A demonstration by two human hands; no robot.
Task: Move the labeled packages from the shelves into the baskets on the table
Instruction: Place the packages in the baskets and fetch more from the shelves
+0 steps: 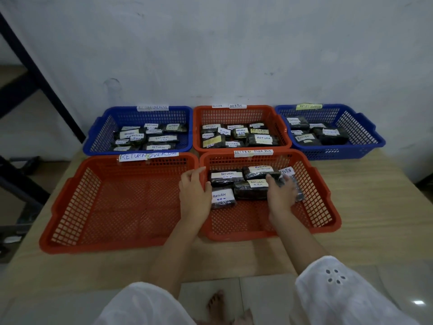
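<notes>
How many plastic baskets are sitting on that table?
5. Back row: left blue basket, middle orange basket, right blue basket. Front row: empty orange basket on the left, part-filled orange basket on the right. None seems hidden.
</notes>
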